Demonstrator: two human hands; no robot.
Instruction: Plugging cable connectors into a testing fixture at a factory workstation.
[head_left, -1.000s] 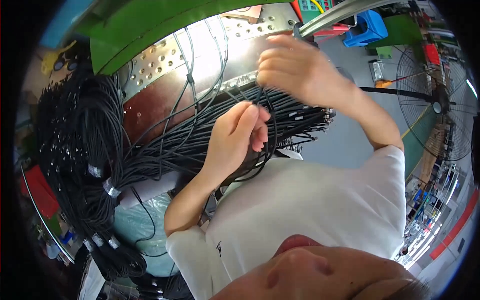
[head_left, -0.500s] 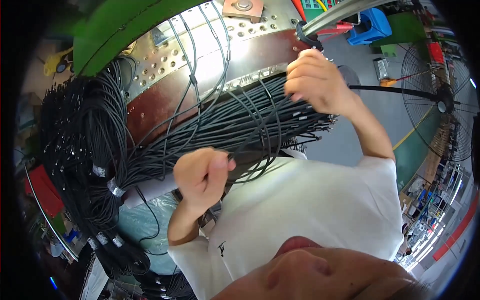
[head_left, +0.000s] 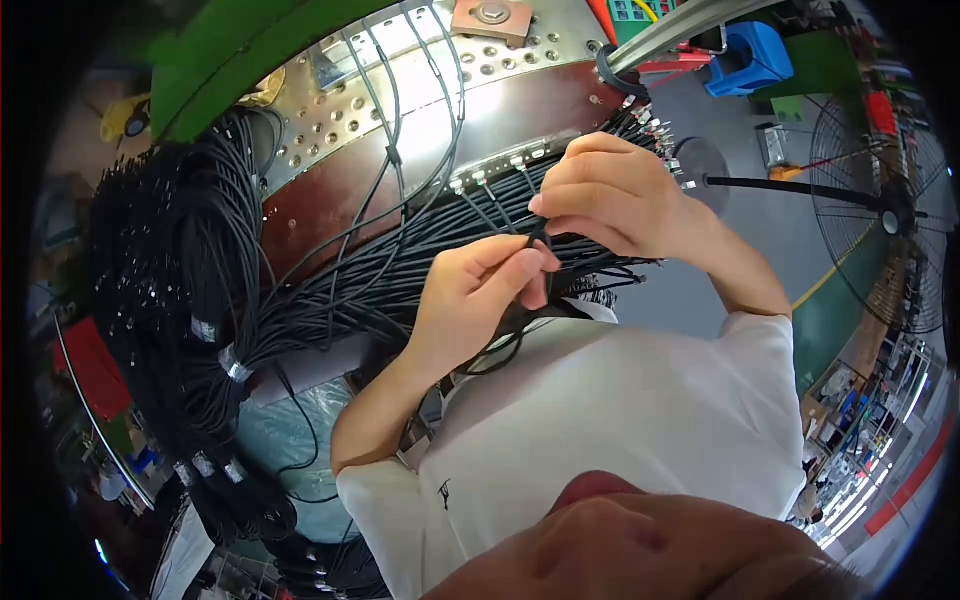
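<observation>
A thick spread of thin black cables [head_left: 330, 290] lies across a brown bench top and fans toward my chest. My left hand [head_left: 475, 295] pinches one black cable between thumb and fingertips just above my white shirt. My right hand [head_left: 610, 195] is closed on the same cable's end right beside it, the fingertips of both hands almost touching. A row of small metal connectors [head_left: 500, 170] sits on the bench just beyond my hands.
A perforated shiny metal plate [head_left: 420, 70] with a green frame stands behind the bench. Large taped bundles of black cable [head_left: 170, 300] hang at the left. A floor fan [head_left: 890, 220] stands at the right, and a blue bin [head_left: 745, 55] sits on the grey floor beyond.
My left hand has risen from near my chest back up to the cables. My right hand has come down from the bench's far edge to meet it, and both now pinch one cable.
</observation>
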